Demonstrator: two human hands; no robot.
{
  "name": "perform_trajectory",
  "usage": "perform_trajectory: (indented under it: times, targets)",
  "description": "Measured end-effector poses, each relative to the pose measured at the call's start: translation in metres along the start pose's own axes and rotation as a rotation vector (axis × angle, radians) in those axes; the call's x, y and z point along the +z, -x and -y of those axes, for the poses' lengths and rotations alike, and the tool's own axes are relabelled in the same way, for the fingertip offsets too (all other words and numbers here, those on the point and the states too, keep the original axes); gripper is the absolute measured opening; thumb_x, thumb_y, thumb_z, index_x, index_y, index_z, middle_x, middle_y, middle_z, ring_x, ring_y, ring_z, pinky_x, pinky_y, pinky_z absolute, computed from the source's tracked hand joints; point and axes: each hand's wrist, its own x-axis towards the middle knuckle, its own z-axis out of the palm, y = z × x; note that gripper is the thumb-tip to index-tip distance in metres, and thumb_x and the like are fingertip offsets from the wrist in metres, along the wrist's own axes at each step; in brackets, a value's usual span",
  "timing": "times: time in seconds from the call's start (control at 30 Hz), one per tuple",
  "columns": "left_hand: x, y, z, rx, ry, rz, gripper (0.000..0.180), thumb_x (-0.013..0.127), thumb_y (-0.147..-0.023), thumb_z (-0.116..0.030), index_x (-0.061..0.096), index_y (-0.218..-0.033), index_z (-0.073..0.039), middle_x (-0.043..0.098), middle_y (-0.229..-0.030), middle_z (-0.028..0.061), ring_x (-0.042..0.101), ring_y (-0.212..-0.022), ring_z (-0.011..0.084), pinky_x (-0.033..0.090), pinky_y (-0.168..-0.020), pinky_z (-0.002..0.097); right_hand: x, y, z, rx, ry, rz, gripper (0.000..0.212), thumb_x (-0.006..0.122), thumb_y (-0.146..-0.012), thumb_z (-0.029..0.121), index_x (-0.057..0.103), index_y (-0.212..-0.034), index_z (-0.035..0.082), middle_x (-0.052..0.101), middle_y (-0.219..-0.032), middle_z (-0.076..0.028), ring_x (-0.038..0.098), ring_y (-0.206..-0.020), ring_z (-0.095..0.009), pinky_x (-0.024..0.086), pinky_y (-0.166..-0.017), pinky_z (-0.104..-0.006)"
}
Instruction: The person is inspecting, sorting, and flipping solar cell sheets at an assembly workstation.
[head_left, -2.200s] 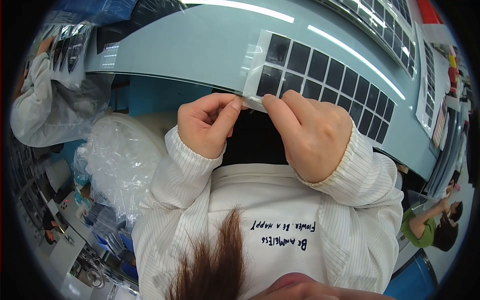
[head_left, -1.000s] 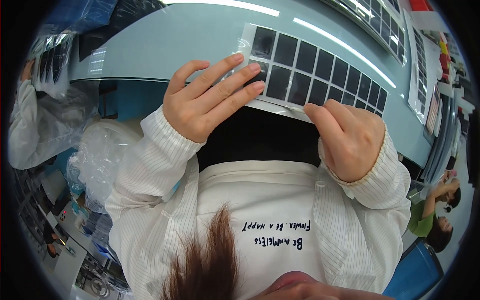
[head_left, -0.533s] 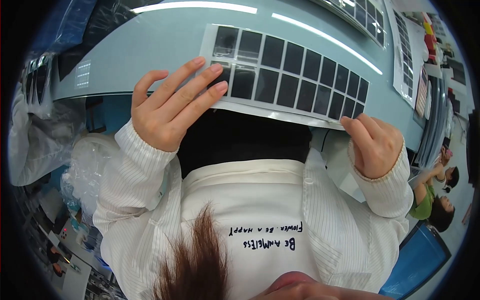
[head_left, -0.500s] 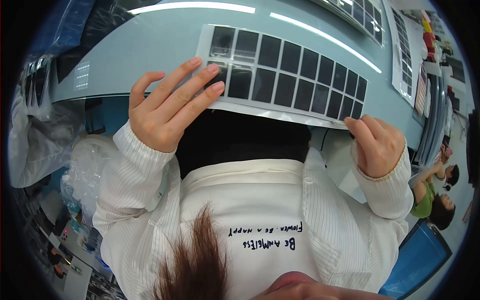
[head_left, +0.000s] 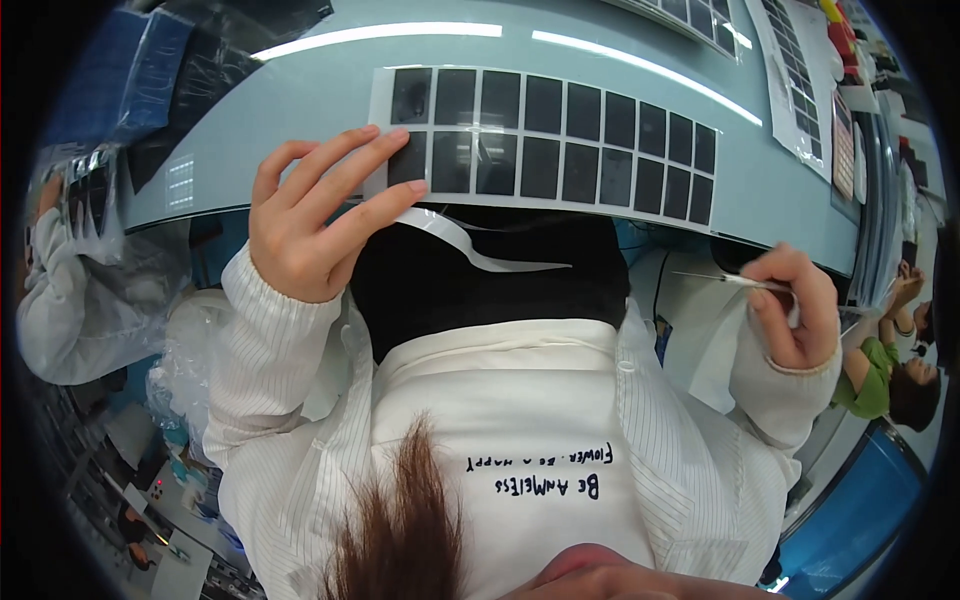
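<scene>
Sheet of dark rectangles [head_left: 550,150] lies at 12 o'clock on the worktop [head_left: 290,105]; the left hand [head_left: 308,225], fingers spread, touches its 9 o'clock end. A white strip [head_left: 462,243] droops at 7 o'clock; the right hand [head_left: 797,300], at 4 o'clock, pinches a slender tool [head_left: 728,279].

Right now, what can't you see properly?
Head view:
Long white sheet with black rectangles: left end partly covered by the left hand.
Curled white strip: upper end hidden by that hand.
Thin pale pointed tool: too small to identify, right hand hiding part.
Grey-edged panel of dark rectangles: cut off by top edge.
</scene>
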Motion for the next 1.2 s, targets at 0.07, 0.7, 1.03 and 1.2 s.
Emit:
perform_trajectory:
  times: [0.07,0.7,1.03,1.2]
  targets:
    - [-0.003,0.003,-0.003,-0.014,0.008,-0.040,0.023,0.064,-0.072,-0.011,0.068,-0.094,-0.017,0.062,-0.111,0.0085,0.059,-0.100,0.0208,0.037,-0.085,0.0305,0.023,-0.015,-0.004,-0.063,-0.060,0.012,0.013,0.058,-0.075,-0.001,0.054,-0.088,0.000,0.050,-0.072,-0.002,0.038,-0.058,-0.005,0.029,-0.052,-0.0167]
    - [-0.004,-0.036,-0.004,0.011,0.095,0.044,0.040,0.061,-0.078,-0.037,0.062,-0.108,-0.010,0.056,-0.117,0.0122,0.053,-0.107,0.0277,0.039,-0.091,0.0375,0.032,0.051,-0.066,0.562,-0.038,-0.115,0.009,0.068,-0.066,0.006,0.061,-0.071,0.002,0.058,-0.062,-0.007,0.056,-0.056,-0.013,0.040,-0.050,-0.0243]
    - [-0.003,-0.024,-0.024,-0.108,0.002,0.149,0.061,0.051,-0.078,-0.056,0.058,-0.116,-0.009,0.050,-0.122,0.0174,0.051,-0.104,0.0329,0.039,-0.085,0.0397,-0.024,0.139,-0.142,0.699,-0.262,-0.500,0.059,0.067,-0.076,0.003,0.040,-0.129,0.002,0.054,-0.118,-0.011,0.056,-0.101,-0.016,0.045,-0.081,-0.0225]
    - [0.002,-0.018,-0.057,-0.172,0.063,0.148,0.071,0.039,-0.084,-0.059,0.052,-0.120,0.000,0.047,-0.120,0.0247,0.049,-0.098,0.0348,0.041,-0.082,0.0385,0.025,0.028,-0.054,0.172,-0.271,-0.515,0.043,0.059,-0.082,0.003,0.044,-0.122,0.001,0.046,-0.070,0.004,0.033,-0.054,-0.004,0.024,-0.049,-0.0180]
